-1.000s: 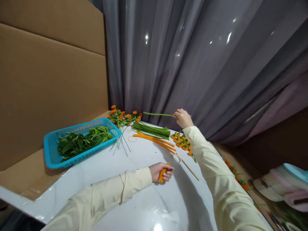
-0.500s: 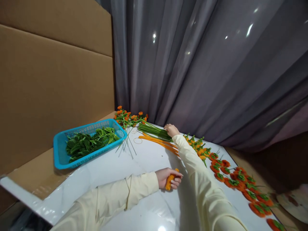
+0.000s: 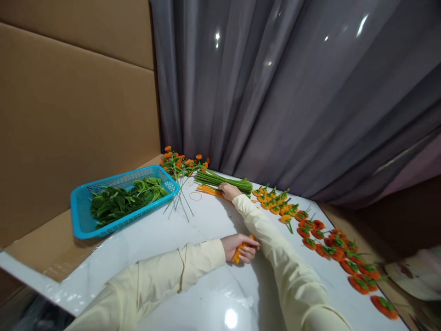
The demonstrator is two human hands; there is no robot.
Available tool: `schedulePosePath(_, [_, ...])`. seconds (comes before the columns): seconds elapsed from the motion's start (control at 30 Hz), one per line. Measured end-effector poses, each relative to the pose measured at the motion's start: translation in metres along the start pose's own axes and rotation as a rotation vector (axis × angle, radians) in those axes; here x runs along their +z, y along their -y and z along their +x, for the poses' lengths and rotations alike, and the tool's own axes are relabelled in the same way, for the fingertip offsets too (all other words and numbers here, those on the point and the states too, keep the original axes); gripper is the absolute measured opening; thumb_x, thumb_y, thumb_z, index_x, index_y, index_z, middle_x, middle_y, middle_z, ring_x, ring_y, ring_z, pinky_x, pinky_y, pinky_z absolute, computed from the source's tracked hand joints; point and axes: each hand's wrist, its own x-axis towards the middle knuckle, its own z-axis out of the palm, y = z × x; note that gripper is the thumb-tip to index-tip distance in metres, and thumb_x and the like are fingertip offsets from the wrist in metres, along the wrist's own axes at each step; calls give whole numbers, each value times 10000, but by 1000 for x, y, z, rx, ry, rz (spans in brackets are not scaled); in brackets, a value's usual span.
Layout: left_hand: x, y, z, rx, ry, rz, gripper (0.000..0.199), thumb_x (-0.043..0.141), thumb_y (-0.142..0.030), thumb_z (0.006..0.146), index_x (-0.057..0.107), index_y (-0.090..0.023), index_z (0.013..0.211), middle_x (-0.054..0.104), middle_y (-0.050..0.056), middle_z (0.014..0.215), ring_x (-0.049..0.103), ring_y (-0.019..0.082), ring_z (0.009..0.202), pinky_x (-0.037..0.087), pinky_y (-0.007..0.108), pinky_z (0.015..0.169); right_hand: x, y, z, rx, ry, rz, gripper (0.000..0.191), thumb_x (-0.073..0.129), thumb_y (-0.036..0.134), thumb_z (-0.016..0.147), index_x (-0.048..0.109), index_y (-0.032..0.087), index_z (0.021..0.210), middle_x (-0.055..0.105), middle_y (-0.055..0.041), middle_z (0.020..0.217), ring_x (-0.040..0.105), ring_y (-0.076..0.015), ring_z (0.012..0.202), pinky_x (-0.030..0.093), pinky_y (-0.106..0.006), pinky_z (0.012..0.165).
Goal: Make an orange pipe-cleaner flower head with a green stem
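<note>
My left hand (image 3: 240, 248) is closed around a fuzzy orange piece (image 3: 236, 257), apparently bent chenille, low over the white table. Farther out, my right hand (image 3: 230, 191) rests on a row of thin orange pipe cleaners (image 3: 206, 189), its fingers bent together and pressed onto them. Its palm and part of the strips are hidden from view. Just behind that hand lies a thick bundle of green pipe cleaners (image 3: 220, 180). Yellow-orange flower heads with green stems (image 3: 272, 202) are lined up to its right.
A blue basket (image 3: 76, 216) of green leaves stands at the left. Finished orange flowers (image 3: 172, 158) lie at the back, near thin wires (image 3: 182, 202) and a rubber band (image 3: 195, 196). Red-orange flower heads (image 3: 358, 284) line the right edge. Cardboard (image 3: 76, 110) and a grey curtain (image 3: 234, 92) enclose the table.
My right hand has moved left and slightly nearer, from the green bundle onto the orange pipe cleaners. My left hand keeps its orange piece, gripped a little tighter. The view has shifted slightly.
</note>
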Motion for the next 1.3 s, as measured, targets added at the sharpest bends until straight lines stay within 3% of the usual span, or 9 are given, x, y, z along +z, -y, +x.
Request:
schedulePosePath(0.17, [4, -1, -3, 24, -12, 17, 195, 464, -196, 836, 505, -124, 659, 264, -80, 430, 155, 40, 335, 137, 147, 336, -10, -10, -2, 43, -76, 53, 252, 513, 296, 899, 532, 152, 1104, 546, -74, 1095, 568, -182, 910, 495, -368, 769])
schedulePosePath(0.37, [4, -2, -3, 23, -12, 16, 292, 465, -421, 820, 534, -140, 782, 392, -34, 526, 280, 59, 361, 164, 160, 339, -73, -33, -38, 104, -386, 115, 110, 507, 100, 844, 603, 122, 892, 591, -78, 884, 552, -180, 874, 445, -285, 778])
schedulePosePath(0.5, [2, -2, -1, 29, -9, -8, 345, 408, -452, 832, 524, -135, 765, 428, -6, 572, 309, 64, 384, 151, 156, 332, -121, -45, -94, 160, -609, 169, 129, 462, 165, 868, 580, 129, 908, 563, -84, 870, 558, -169, 772, 454, -282, 702])
schedulePosePath(0.57, [2, -2, -2, 21, -9, -16, 365, 368, -435, 850, 530, -122, 756, 414, -6, 559, 290, 61, 374, 140, 157, 324, -136, -41, -134, 141, -840, 391, 114, 524, 256, 844, 588, 166, 872, 565, -46, 803, 573, -157, 683, 472, -271, 604])
schedulePosePath(0.7, [3, -2, -2, 18, -30, -38, 361, 392, -412, 849, 518, -112, 693, 389, -11, 540, 281, 57, 371, 151, 157, 320, -149, -10, -227, 276, -781, 822, 236, 607, 405, 778, 605, 234, 940, 609, -27, 742, 591, -162, 572, 501, -294, 503])
schedulePosePath(0.9, [5, 5, -1, 99, -95, -109, 251, 495, -303, 833, 479, -132, 651, 451, 8, 610, 451, 88, 498, 368, 179, 439, -115, 56, -341, 748, -438, 1218, 387, 671, 452, 707, 618, 281, 1050, 655, -70, 733, 459, -117, 315, 415, -297, 342])
schedulePosePath(1.0, [7, 7, -2, 160, -133, -144, 217, 482, -340, 857, 515, -148, 759, 493, 13, 669, 520, 120, 585, 449, 244, 544, -77, 91, -372, 984, -304, 1425, 455, 647, 528, 691, 615, 282, 1073, 663, -86, 788, 301, -56, 231, 151, -219, 240])
schedulePosePath(1.17, [10, 5, -3, 213, -168, -210, 286, 390, -390, 902, 514, -145, 825, 425, -29, 577, 408, 57, 413, 371, 152, 400, -27, 145, -384, 1112, -330, 1598, 375, 655, 550, 662, 674, 292, 934, 669, -52, 745, 300, -50, 241, 133, -200, 264])
schedulePosePath(1.3, [12, 1, -7, 189, -180, -262, 379, 294, -391, 933, 453, -132, 706, 258, -81, 478, 255, 21, 299, 150, 94, 255, -15, 170, -369, 1124, -423, 1553, 274, 614, 543, 705, 688, 314, 837, 696, -25, 797, 396, -102, 234, 370, -293, 284])
